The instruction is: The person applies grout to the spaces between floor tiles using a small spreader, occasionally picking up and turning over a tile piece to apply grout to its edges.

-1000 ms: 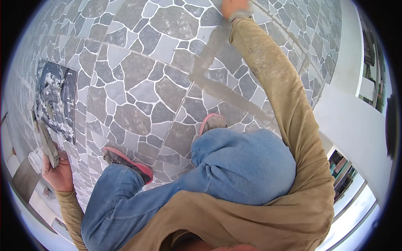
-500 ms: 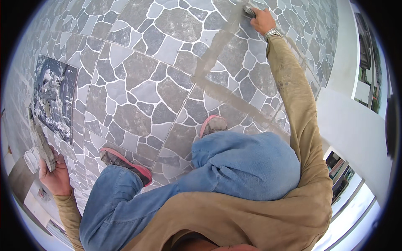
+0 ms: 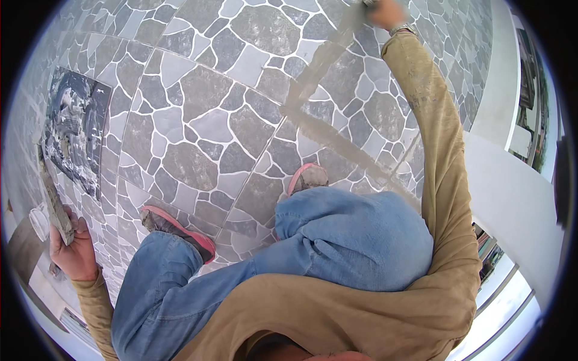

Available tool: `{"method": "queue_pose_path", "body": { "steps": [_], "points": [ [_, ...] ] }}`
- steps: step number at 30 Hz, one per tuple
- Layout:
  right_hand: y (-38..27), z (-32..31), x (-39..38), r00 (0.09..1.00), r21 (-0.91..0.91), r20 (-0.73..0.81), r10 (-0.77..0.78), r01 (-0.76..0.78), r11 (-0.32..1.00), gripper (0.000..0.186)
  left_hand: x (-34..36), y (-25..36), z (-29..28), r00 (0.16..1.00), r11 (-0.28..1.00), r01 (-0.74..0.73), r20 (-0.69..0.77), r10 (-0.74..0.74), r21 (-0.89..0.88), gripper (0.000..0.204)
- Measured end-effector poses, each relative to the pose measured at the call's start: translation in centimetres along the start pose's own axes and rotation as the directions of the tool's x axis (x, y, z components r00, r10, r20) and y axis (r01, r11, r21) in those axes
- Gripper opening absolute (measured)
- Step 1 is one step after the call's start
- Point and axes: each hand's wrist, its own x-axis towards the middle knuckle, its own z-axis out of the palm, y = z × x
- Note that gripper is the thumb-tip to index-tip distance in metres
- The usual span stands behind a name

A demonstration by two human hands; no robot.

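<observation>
My right hand [image 3: 388, 13] is stretched far out at the top edge of the view, blurred, closed on a small grey tool [image 3: 368, 3] that rests on the stone-pattern tile floor [image 3: 205, 96]. A wet grey smear [image 3: 318, 67] runs along the tile joint from that hand back toward my feet. At the lower left my left hand [image 3: 73, 248] grips a long flat trowel [image 3: 54, 198] caked with mortar. Just above it lies a dark board [image 3: 75, 135] carrying grey mortar. I am crouched, with my blue-jeaned knees and pink-soled shoes [image 3: 180, 225] between the two hands.
A second wet smear [image 3: 361, 159] crosses the tiles to the right of my other shoe [image 3: 308, 177]. A white low wall [image 3: 512, 198] borders the floor on the right. A small white container [image 3: 40, 219] sits at the left edge by the trowel.
My right hand has slid rightward and farther away along the joint, lengthening the wet smear. The left hand and trowel have stayed almost where they were.
</observation>
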Motion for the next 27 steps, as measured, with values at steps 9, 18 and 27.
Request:
{"method": "queue_pose_path", "body": {
  "steps": [9, 18, 27],
  "points": [
    [-10.6, -3.3, -16.1, 0.945, 0.041, 0.094, -0.314, 0.312, 0.949, 0.040, 1.0, -1.1, 0.6, 0.997, 0.996, 0.081, 0.014, -0.081, -0.026, 0.043],
    [-5.2, -6.0, -11.4, 0.964, 0.095, 0.018, -0.265, 0.262, 0.960, 0.061, 1.5, -1.5, 2.9, 0.988, 0.994, 0.106, 0.118, -0.102, -0.023, 0.041],
    [0.7, -1.3, -6.8, 0.865, 0.220, -0.162, -0.474, 0.500, 0.838, 0.047, 1.8, -2.3, 2.5, 0.977, 0.988, 0.154, 0.155, -0.150, -0.016, 0.042]
  ]
}}
